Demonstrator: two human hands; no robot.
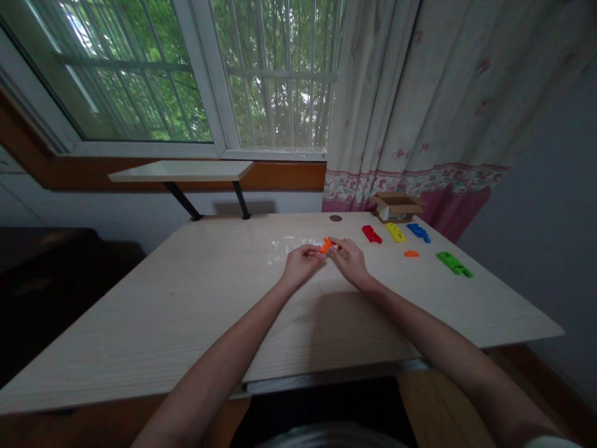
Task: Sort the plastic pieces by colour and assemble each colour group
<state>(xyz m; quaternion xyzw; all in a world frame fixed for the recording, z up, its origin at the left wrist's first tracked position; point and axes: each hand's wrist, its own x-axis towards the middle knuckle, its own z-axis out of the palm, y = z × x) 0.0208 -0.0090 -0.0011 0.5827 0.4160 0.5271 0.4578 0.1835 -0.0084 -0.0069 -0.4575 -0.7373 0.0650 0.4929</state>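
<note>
Precariously, a small orange plastic piece (326, 246) sits at the fingertips of the left hand (301, 264) and the right hand (349, 261), over a pale wood-grain desk (153, 336). Its small size and the light grip could let it slip, and a sudden twist could flick it toward the red piece (372, 234), yellow piece (395, 232) and blue piece (418, 232) lying nearby. Both hands' fingers curl closed around it, almost meeting, though they partly hide how firmly it is held.

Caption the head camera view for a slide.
Both bare hands hold a small orange plastic piece above a pale wood-grain desk.
</note>
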